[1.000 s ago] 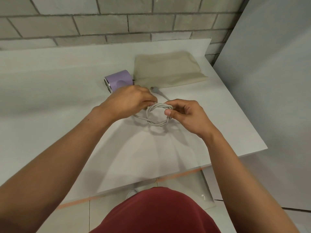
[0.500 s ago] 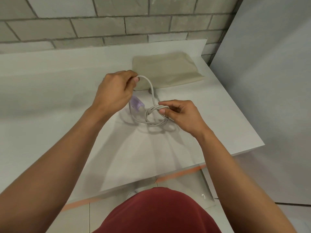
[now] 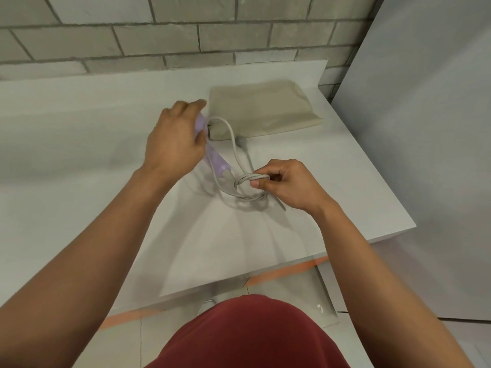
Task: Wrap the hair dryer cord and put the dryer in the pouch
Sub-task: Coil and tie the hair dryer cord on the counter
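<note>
The left hand, blurred, curls over the head of the lilac hair dryer, whose slim handle slants down toward the white surface. Its pale grey cord arcs up, then bunches in small loops pinched by the right hand. A beige pouch lies flat behind.

Matt beige cloth pouch, smooth lilac plastic dryer, smooth grey cord
</note>
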{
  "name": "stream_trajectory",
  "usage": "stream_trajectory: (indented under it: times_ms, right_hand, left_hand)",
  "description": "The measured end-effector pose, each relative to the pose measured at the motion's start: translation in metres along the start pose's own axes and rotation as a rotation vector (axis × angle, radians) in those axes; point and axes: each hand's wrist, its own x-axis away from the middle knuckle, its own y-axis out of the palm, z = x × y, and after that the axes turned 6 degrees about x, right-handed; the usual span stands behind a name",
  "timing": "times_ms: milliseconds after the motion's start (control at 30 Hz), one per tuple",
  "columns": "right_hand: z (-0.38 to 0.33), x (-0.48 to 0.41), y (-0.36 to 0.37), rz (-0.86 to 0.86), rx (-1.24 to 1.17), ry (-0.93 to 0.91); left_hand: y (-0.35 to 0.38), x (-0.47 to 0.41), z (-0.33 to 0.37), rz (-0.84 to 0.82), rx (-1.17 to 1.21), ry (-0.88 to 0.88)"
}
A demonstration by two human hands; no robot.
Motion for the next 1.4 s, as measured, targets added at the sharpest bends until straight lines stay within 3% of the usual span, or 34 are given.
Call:
stream_trajectory:
  times_ms: [133,200,300,433,533,667,967,1100,1267,1400]
  right_hand:
    - [-0.001,-0.001,-0.004,0.025,-0.021,-0.017]
    - [-0.003,-0.003,-0.008,0.035,-0.031,-0.023]
    - [-0.004,-0.004,-0.013,0.028,-0.043,-0.015]
    - [-0.008,-0.002,-0.01,0.024,-0.096,-0.008]
    - [-0.011,-0.002,-0.017,0.046,-0.239,0.019]
    - [-0.015,0.0,-0.021,-0.024,-0.204,0.007]
    - [-0.026,-0.004,-0.025,0.006,-0.191,-0.011]
    - [-0.028,-0.005,-0.028,-0.011,-0.148,-0.032]
    - [-0.027,-0.004,-0.029,-0.033,-0.144,-0.08]
    - [-0.023,-0.003,-0.028,-0.022,-0.155,-0.076]
  left_hand:
    - [0.004,0.002,0.018,-0.183,-0.218,0.676]
    - [0.013,0.005,0.022,-0.277,-0.272,0.799]
    - [0.016,0.001,0.017,-0.329,-0.27,0.748]
    - [0.014,0.0,0.015,-0.252,-0.231,0.679]
    - [0.019,0.01,0.014,-0.037,-0.161,0.556]
    - [0.021,0.014,0.018,0.19,0.001,0.366]
    - [0.012,0.011,0.01,0.243,0.053,0.129]
    - [0.015,0.007,0.001,0.187,0.016,0.183]
    - [0.021,0.003,0.007,-0.159,-0.139,0.608]
    - [0.029,-0.005,0.011,-0.215,-0.164,0.676]
